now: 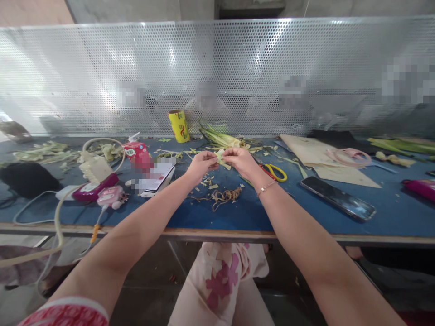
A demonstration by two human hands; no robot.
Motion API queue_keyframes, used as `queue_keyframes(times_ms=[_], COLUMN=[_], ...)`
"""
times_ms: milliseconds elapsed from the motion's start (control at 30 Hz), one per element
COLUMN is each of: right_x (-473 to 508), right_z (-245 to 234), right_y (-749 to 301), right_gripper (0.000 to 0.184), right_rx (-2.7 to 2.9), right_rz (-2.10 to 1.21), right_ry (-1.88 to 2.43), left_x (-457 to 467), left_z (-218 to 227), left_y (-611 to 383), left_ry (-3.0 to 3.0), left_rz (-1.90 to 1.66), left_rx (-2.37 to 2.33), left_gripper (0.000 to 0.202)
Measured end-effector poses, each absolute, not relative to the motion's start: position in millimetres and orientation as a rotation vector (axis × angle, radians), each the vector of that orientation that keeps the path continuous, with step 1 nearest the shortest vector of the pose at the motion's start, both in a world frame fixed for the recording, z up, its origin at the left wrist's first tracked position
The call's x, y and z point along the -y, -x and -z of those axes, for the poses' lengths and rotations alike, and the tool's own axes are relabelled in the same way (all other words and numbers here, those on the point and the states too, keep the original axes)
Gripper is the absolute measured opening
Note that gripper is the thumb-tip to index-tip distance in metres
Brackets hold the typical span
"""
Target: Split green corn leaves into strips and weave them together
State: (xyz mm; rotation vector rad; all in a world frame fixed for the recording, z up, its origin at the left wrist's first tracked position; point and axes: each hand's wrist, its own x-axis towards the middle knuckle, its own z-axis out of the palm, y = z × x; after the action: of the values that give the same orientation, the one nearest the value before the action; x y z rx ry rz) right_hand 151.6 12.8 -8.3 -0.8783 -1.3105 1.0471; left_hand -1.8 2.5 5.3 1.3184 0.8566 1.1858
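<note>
Over the middle of the blue table (220, 217), my left hand (205, 164) and my right hand (239, 160) meet at a small pale green piece of plant leaf (220, 157). The fingertips of both hands are closed on it from either side. Behind them lies a heap of long green leaves and stalks (224, 138). A tangled bundle of brown twine (226, 197) rests nearer the table edge, among pale scraps. Scissors with yellow and red handles (277, 173) lie beside my right wrist, partly hidden by it.
A yellow can-like roll (179, 127) stands by the perforated metal screen (204, 59). Left are a red carton (137, 154), a phone-like stack (158, 176), a purple power strip (95, 186) and cables. Right are a phone (338, 198) and cardboard (316, 158).
</note>
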Motion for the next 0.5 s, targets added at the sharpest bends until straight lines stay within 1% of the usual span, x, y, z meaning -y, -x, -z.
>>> queue_keyframes(times_ms=[167,367,500], right_x=[-16.0,-15.9,-14.7], right_z=[10.5,9.7,9.1], right_y=[-152.4,-154.1,-154.1], right_gripper=[0.025,0.030,0.032], right_rx=[1.341,1.399,1.408], right_rz=[-1.016,-0.977,-0.953], right_ry=[0.860,0.861,0.854], left_x=[-1.4,-3.5,-3.4], left_z=[-6.1,-5.5,-5.5], left_y=[1.7,3.3,4.3], left_ry=[-1.282,-1.240,-1.232], left_rz=[-1.200,-1.196,-1.198], left_rx=[-0.836,-0.796,-0.764], left_gripper=[0.014,0.010,0.014])
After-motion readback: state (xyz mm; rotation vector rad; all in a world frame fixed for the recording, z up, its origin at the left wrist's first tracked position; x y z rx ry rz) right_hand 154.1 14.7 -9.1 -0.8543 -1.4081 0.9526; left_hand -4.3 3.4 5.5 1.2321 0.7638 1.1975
